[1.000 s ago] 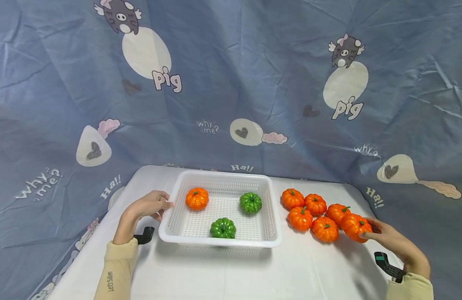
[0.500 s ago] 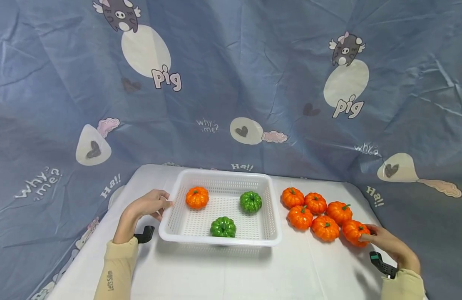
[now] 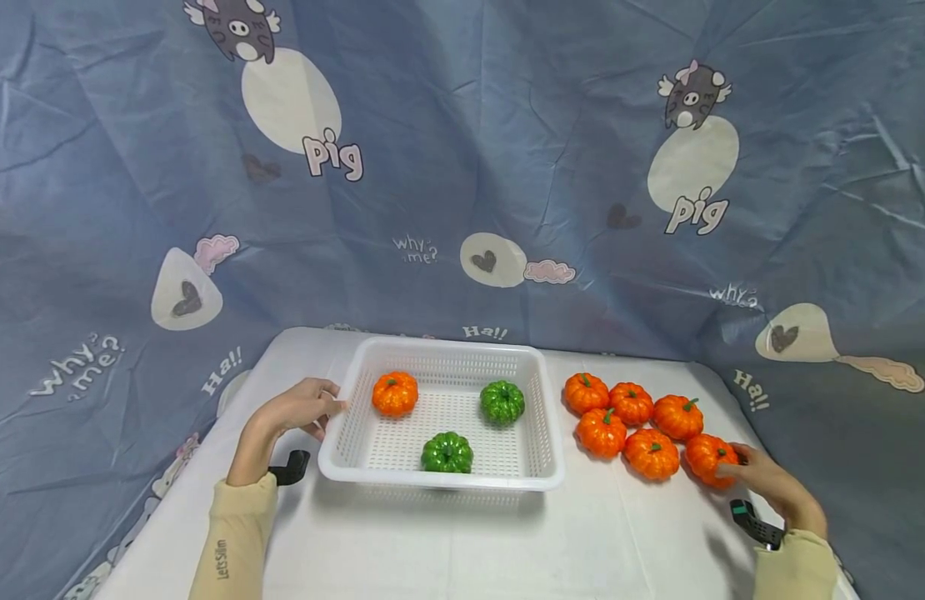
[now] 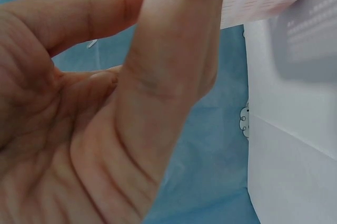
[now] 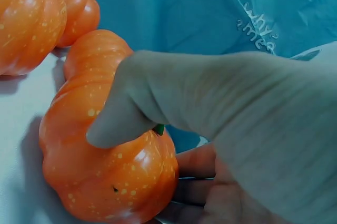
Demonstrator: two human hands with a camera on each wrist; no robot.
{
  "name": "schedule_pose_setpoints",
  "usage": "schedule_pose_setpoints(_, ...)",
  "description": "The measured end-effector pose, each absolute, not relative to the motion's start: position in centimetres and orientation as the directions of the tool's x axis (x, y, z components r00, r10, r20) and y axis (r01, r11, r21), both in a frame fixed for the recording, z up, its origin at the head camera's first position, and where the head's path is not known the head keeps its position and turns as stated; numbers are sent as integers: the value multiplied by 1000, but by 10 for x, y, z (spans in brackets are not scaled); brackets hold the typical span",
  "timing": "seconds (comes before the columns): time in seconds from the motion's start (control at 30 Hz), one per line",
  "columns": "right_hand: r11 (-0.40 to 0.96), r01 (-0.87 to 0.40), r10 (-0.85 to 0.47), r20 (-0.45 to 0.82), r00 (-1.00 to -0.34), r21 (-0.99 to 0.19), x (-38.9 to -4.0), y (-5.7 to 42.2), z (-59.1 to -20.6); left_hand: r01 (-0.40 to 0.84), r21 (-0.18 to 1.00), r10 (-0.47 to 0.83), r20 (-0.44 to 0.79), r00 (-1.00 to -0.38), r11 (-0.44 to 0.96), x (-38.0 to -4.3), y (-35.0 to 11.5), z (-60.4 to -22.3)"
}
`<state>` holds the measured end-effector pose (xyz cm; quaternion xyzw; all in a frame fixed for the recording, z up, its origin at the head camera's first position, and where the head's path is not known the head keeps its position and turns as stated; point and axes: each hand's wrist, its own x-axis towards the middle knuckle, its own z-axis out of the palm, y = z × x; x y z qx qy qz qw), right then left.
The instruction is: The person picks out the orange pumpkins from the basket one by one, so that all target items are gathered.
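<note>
My right hand (image 3: 772, 485) holds a glossy orange toy pumpkin (image 3: 707, 460) on the white table, at the right end of a group of similar pumpkins. In the right wrist view the thumb lies across the speckled pumpkin (image 5: 79, 176), and the other fingers are partly hidden behind it. At the left, my left hand (image 3: 296, 410) grips the side rim of a white plastic basket (image 3: 442, 482) between thumb and fingers. Inside the basket sit an orange pumpkin (image 3: 395, 394) and two green pumpkins, one toward the right (image 3: 502, 403) and one near the front (image 3: 447, 453).
Several orange pumpkins (image 3: 652, 455) stand close together in two rough rows to the right of the basket. A blue printed cloth (image 3: 462, 167) hangs behind the white-covered table (image 3: 582, 542) and falls along its sides.
My right hand has lowered the orange pumpkin to the table beside the others and shifted a little left, still holding it. The left hand and the basket stay put.
</note>
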<state>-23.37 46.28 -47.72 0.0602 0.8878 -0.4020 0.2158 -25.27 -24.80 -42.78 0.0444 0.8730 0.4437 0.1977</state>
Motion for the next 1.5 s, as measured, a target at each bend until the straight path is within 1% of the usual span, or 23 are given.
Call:
schedule_pose_setpoints(0.33, 672, 290, -55, -436, -898, -681, -234, 461, -473, -92, 794, 253, -297, -921, 601, -254, -248, -428)
schedule_pose_setpoints(0.8, 727, 181, -20, -284, -959, -662, -229, 445, -446, -97, 800, 255, -300, -919, 593, -251, -249, -428)
schedule_pose_setpoints(1.07, 722, 46, -78, -148, -986, -690, -226, 417, -428, -111, 795, 240, -309, -920, 597, -250, -248, -428)
schedule_pose_setpoints(1.3, 692, -138, -172, 24, -985, -709, -231, 389, -420, -103, 792, 243, -304, -921, 601, -250, -248, -429)
schedule_pose_setpoints(1.5, 675, -167, -184, 55, -981, -719, -235, 358, -416, -101, 797, 249, -303, -920, 596, -251, -247, -429)
